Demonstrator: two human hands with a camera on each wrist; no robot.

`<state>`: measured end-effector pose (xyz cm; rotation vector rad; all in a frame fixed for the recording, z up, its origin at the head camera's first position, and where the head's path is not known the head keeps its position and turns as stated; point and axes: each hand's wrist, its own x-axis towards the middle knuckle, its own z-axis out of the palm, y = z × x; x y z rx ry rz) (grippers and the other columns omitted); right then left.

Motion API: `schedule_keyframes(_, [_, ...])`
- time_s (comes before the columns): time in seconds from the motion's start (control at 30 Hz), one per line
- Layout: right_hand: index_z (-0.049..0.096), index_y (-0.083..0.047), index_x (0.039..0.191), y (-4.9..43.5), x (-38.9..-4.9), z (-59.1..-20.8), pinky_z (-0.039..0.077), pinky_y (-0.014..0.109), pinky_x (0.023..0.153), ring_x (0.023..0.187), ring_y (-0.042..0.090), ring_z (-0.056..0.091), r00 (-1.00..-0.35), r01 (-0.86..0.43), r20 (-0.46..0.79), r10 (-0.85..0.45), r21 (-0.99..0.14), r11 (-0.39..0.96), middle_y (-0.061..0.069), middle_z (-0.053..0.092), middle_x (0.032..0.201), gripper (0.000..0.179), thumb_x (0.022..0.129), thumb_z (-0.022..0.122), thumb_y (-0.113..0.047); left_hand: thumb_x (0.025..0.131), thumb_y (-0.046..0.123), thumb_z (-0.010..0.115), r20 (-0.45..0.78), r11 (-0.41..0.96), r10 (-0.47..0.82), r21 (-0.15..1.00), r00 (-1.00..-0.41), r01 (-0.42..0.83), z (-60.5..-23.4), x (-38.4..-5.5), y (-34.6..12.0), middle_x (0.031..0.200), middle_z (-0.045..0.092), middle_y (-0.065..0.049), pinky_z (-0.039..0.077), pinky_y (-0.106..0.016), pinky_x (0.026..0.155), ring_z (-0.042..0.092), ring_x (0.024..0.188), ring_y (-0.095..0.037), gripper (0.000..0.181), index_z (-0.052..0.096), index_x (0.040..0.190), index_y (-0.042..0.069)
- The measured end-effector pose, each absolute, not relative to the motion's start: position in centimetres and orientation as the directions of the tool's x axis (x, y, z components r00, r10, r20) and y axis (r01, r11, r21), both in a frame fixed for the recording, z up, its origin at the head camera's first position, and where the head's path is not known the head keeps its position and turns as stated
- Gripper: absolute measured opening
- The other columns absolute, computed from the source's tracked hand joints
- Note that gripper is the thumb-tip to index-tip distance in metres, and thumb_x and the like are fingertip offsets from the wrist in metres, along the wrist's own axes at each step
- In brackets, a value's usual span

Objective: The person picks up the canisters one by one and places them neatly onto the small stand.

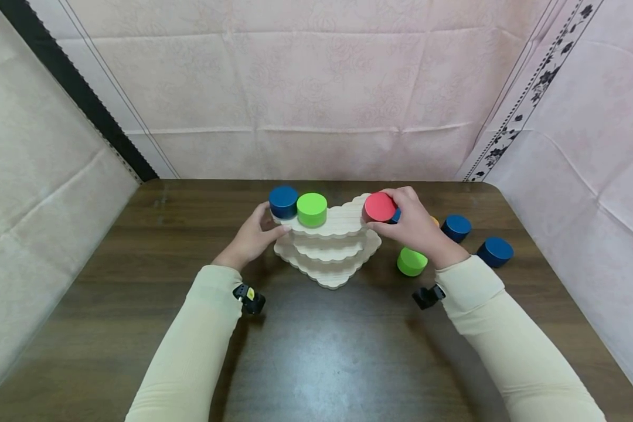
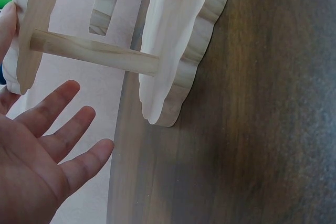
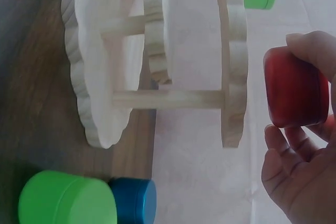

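A pale wooden tiered stand with scalloped edges (image 1: 331, 272) stands at the table's middle. On its top tier, a blue round container (image 1: 283, 203) sits at the left end beside a green round container (image 1: 312, 210). My left hand (image 1: 250, 237) pinches the left edge of that tier between thumb and forefinger; its other fingers spread free in the left wrist view. My right hand (image 1: 414, 223) grips a red round container (image 1: 379, 207) over the tier's right end. In the right wrist view a gap shows between the red container (image 3: 294, 87) and the top board (image 3: 233, 66).
On the table (image 1: 295, 363) to the right stand a green container (image 1: 412, 262) and blue containers (image 1: 456, 228) (image 1: 496, 252). Part of another blue one (image 1: 395, 216) and an orange one (image 1: 435, 221) show behind my right hand. Cloth (image 1: 316, 105) hangs behind the table.
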<state>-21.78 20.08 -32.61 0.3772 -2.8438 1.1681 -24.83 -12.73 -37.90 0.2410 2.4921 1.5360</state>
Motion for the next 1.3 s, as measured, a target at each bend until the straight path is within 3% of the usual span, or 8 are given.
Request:
schedule_keyframes(0.73, [0.052,-0.001,0.129,16.5,-23.8,-31.7,0.05,0.038,0.088,0.112,0.025,0.043,-0.938,-0.31,0.104,-0.332,-0.683,0.662,0.012,0.045,0.123,0.061,0.078,0.079,-0.02,0.093,0.038,0.064,-0.092,0.449,0.241,0.893,-0.966,0.027,-37.8,-24.8,-12.7,0.153,0.033,-0.013,0.033,-0.055,0.109,0.036,0.138,-0.032,0.077,0.02,0.153,0.015])
schedule_keyframes(1.3, [0.054,-0.005,0.128,15.5,-25.1,-31.7,0.05,0.037,0.084,0.111,0.024,0.044,-0.925,-0.307,0.023,-0.38,-0.638,0.706,0.01,0.051,0.118,0.06,0.078,0.079,-0.027,0.092,0.04,0.064,-0.097,0.449,0.232,0.893,-0.968,0.018,-38.0,-24.8,-12.8,0.154,0.033,-0.012,0.033,-0.055,0.109,0.036,0.138,-0.031,0.078,0.02,0.153,0.018])
